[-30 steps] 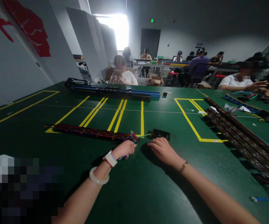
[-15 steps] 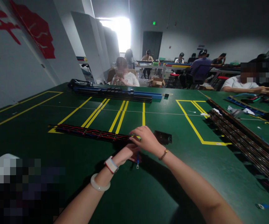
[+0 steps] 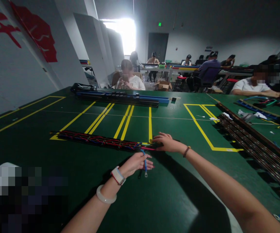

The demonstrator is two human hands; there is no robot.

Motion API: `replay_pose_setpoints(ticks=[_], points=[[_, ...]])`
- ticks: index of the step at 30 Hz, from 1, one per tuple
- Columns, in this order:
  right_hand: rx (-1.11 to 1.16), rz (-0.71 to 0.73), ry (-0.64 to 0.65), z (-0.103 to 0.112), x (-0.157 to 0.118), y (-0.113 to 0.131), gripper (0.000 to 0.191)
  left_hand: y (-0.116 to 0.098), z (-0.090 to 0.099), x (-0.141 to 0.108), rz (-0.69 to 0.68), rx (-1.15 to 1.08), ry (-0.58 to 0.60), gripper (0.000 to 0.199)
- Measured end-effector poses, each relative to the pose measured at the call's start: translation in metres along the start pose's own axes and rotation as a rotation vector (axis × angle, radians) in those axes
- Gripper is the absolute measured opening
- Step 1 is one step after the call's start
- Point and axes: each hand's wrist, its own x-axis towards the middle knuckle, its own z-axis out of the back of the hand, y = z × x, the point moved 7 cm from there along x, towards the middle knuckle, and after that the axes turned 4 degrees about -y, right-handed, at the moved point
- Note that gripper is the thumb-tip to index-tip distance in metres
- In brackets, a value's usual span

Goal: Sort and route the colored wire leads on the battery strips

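- In the head view, a long dark strip (image 3: 101,141) threaded with red and blue wires lies across the green desk (image 3: 81,181), its left end over a corner of the yellow tape (image 3: 150,124).
- The two hands are apart from each other, both near the right end of the strip.
- The left hand (image 3: 141,162) is on the near side of that end, a blue lead (image 3: 145,165) caught between its thumb and fingers; the lead's ring tip hangs below them.
- The right hand (image 3: 167,143) is just beyond that end, palm down, fingers bent over a red wire (image 3: 149,148) that runs out from the strip; whether they grip it cannot be told.
- A green wire also runs from the strip toward the right hand.
- Beyond the strip, at the far edge of the desk, lies a blue rail (image 3: 163,99).
- Well to the right of the strip is a bundle of rods (image 3: 251,150).
- A person in white (image 3: 137,82) sits beyond the blue rail.
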Motion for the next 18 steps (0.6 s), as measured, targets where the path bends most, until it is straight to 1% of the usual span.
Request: replay_pose_setpoints(ticks=[1, 3, 6, 9, 12, 15, 18], points=[[-0.012, 0.016, 0.036, -0.005, 0.000, 0.003, 0.054, -0.001, -0.001, 0.000, 0.001, -0.030, -0.001, 0.032], [-0.047, 0.040, 0.070, -0.010, 0.003, 0.009, 0.058, -0.001, -0.004, 0.001, 0.015, -0.109, -0.002, 0.030], [-0.102, 0.072, 0.055, -0.008, 0.008, 0.017, 0.059, 0.002, -0.008, 0.007, 0.040, -0.260, 0.000, 0.025], [-0.143, 0.105, 0.039, -0.004, 0.009, 0.026, 0.050, 0.006, -0.014, 0.015, 0.048, -0.384, 0.016, 0.019], [-0.172, 0.124, 0.049, -0.003, 0.007, 0.036, 0.037, 0.005, -0.021, 0.020, 0.010, -0.453, 0.055, 0.017], [-0.186, 0.119, 0.062, -0.005, 0.004, 0.042, 0.033, 0.005, -0.023, 0.023, -0.017, -0.484, 0.019, 0.010], [-0.173, 0.103, 0.062, -0.006, 0.003, 0.044, 0.039, 0.006, -0.024, 0.024, -0.027, -0.479, -0.037, 0.010]])
